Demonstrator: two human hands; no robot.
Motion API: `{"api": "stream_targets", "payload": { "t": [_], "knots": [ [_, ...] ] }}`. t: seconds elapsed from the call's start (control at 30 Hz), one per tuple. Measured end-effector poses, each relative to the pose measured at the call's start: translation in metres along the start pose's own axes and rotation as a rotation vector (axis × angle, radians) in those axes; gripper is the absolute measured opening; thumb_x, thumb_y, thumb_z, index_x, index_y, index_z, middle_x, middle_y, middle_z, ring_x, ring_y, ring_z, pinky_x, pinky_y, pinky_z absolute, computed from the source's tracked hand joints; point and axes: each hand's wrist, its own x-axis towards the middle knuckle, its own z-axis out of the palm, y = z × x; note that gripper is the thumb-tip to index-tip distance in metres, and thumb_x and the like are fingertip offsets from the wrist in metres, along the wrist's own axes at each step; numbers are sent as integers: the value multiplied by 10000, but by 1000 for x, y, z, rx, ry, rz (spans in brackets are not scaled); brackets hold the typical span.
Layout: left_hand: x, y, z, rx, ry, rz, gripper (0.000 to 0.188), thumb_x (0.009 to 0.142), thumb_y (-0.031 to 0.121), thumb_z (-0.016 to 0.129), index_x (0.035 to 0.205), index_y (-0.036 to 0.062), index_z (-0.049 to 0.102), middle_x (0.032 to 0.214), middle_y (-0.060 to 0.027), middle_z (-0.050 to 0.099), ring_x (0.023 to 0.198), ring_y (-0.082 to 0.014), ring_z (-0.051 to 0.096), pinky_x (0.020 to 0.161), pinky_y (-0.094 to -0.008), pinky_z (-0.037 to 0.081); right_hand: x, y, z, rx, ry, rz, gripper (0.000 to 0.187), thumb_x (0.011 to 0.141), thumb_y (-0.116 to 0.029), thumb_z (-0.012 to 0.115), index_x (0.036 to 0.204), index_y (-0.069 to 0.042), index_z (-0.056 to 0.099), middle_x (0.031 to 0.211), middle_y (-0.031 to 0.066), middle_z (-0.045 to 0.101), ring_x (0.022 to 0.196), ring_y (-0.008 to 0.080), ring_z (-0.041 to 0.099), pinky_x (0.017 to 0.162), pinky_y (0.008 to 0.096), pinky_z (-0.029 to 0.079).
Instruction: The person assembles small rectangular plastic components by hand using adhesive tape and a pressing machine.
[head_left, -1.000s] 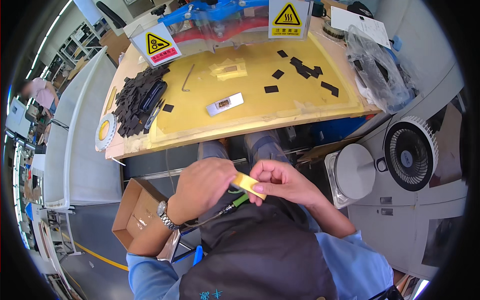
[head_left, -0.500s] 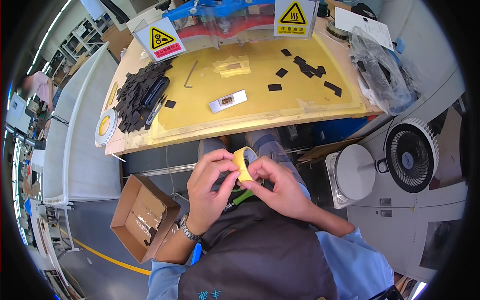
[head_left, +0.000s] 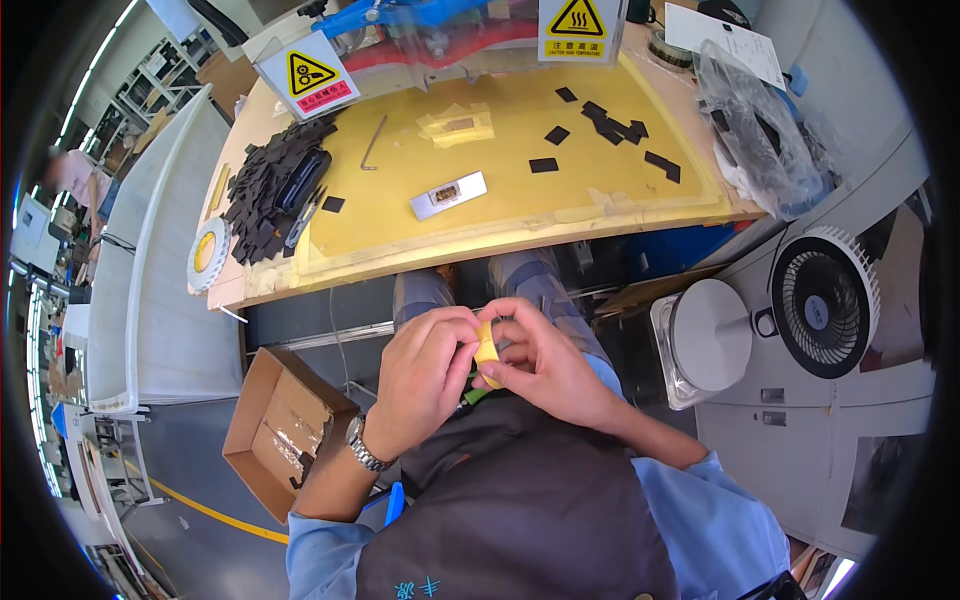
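A small roll of yellow tape is held up in front of my apron, off the near edge of the table. My right hand grips the roll from its right side, thumb below and fingers curled behind. My left hand has its thumb and fingertips pinched at the roll's left face; whether a loose tape end is between them is hidden. Beyond, on the yellow work sheet, lie a flat silver metal piece with a dark window and a hex key.
A heap of black rectangular pieces lies at the table's left, with a dark case against it. More black pieces are scattered right. A white tape roll stands at the left corner. Cardboard box and fan flank me.
The roll has turned more edge-on, its opening now covered by my right fingers. My right hand has risen around it, and my left fingers have bunched closer against it.
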Motion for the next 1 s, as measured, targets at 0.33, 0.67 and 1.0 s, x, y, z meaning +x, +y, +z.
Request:
{"api": "stream_targets", "payload": {
  "t": [0.33,0.67,1.0],
  "knots": [
    [-5,-5,4,-60,-41,-100,220,946,-53,794,1111,30,674,1142,-154,773,986,-362,770,860,-412,610,0,11,-1,21,-15,41,352,1118,27,693,1412,-38,512,1299,93,672,1151,170,771,918,319,692],
    [-1,-4,-2,-156,-78,-140,198,976,-27,809,1117,20,679,1134,-163,760,989,-360,775,857,-406,619,2,1,1,-252,77,-45,159,1201,-105,609,1325,-37,537,983,147,803,880,150,801,769,334,624],
    [-5,-5,6,-152,-69,-170,163,996,12,814,1105,13,692,1076,-136,740,954,-354,766,837,-415,617,0,8,4,-297,118,-47,110,1206,-55,579,1310,-32,547,1019,123,806,840,155,815,679,300,610]
  ]
}}
